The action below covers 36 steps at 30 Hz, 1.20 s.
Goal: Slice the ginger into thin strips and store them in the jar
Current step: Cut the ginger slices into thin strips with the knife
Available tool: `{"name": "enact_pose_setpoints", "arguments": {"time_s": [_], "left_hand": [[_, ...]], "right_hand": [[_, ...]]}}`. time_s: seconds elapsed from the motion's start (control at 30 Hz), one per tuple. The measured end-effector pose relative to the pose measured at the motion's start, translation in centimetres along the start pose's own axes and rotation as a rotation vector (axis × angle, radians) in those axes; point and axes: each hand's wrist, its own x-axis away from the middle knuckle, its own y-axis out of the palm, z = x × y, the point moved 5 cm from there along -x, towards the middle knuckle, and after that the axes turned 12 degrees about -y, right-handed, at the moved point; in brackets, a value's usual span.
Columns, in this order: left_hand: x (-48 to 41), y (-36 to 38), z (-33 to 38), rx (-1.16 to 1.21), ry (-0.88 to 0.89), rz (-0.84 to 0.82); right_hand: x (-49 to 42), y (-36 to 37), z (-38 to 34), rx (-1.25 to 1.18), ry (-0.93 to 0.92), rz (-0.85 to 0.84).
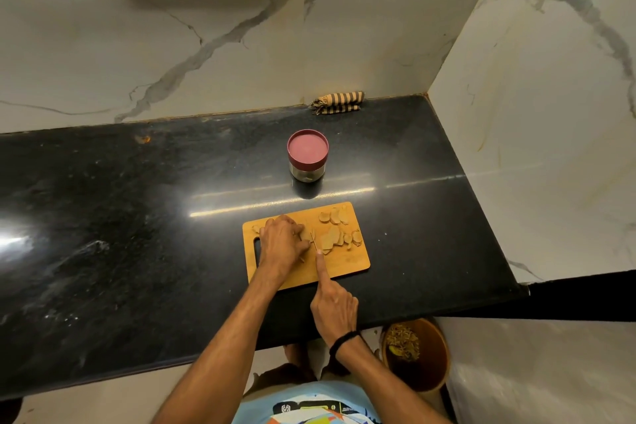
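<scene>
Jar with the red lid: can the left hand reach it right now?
Probably yes. The jar stands just behind the board, with bare counter between them. But the left hand holds ginger down for the knife, so it must let go first.

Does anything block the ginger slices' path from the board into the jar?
Yes: the maroon lid is on the jar, closing its mouth. Nothing sits on the counter between the ginger slices and it.

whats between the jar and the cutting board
Nothing stands there: only bare black counter with a streak of glare separates the jar from the cutting board, as the head view shows.
</scene>
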Motion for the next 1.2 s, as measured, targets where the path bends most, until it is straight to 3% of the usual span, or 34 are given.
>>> {"name": "enact_pose_setpoints", "arguments": {"time_s": [0.4,0.83,1.2], "left_hand": [[0.1,0.0,0.1,-0.041,0.027,-0.001],[-0.1,0.1,-0.4,-0.013,0.055,-0.007],[-0.3,0.2,-0.6,0.024,0.021,-0.003]], "right_hand": [[0.9,-0.2,0.7,0.085,0.000,0.020],[-1.7,-0.3,-1.0,-0.083,0.002,0.045],[1.4,0.4,-0.2,0.092,-0.013,-0.006]]}}
